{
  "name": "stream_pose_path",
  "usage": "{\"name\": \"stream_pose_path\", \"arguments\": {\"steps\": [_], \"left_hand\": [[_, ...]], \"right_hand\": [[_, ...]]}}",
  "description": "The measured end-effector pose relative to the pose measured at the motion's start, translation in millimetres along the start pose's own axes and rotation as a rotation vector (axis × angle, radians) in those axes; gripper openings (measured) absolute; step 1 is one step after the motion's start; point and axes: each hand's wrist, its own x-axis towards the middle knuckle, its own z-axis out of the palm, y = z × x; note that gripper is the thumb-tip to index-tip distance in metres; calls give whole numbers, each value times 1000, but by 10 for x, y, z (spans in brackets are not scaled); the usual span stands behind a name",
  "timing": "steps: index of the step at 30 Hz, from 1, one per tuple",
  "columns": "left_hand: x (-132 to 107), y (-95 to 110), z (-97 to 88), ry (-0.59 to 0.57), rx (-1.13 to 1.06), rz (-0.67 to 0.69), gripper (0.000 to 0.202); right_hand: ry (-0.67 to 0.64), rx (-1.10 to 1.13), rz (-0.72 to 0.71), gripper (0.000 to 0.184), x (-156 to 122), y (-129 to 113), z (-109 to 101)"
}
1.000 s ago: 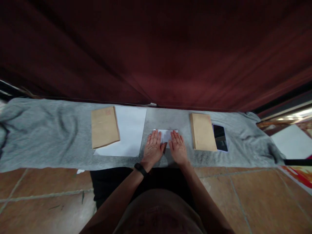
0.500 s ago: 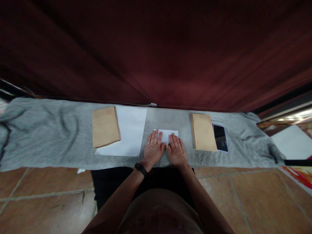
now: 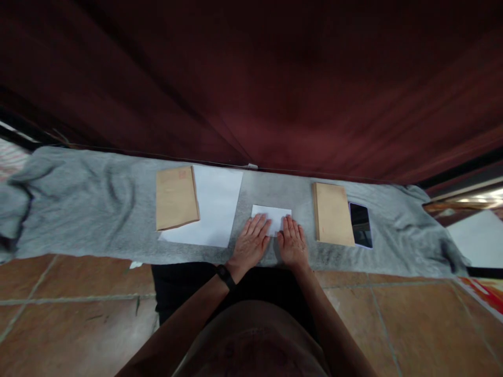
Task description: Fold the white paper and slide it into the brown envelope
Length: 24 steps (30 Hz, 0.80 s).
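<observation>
A small folded sheet of white paper lies flat on the grey cloth in front of me. My left hand rests on its left part, fingers stretched out and flat. On the right part lies my right hand, also flat with fingers extended. Both hands cover the near corners of the paper. To the left, a stack of brown envelopes sits on top of larger white sheets. A second stack of brown envelopes is to the right of my right hand.
A dark-screened phone lies beside the right envelopes, partly under them. Grey cloth covers the narrow table, wrinkled at both ends. A dark red curtain hangs along the far edge. White sheets are at the far right.
My hands have moved slightly apart, uncovering more of the folded paper between them. The whole view has shifted and tilted a little. The envelopes and phone stay in place on the cloth.
</observation>
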Motion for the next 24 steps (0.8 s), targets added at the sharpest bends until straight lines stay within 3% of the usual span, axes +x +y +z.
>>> {"name": "stream_pose_path", "arguments": {"steps": [4, 13, 24], "left_hand": [[-116, 63, -31, -32, -25, 108, 55], [-245, -42, -97, -15, 48, -27, 61], [303, 123, 73, -8, -3, -55, 55]], "right_hand": [[-11, -11, -3, 57, 5, -1, -2], [30, -18, 51, 58, -64, 9, -18], [36, -91, 74, 56, -82, -7, -4]]}}
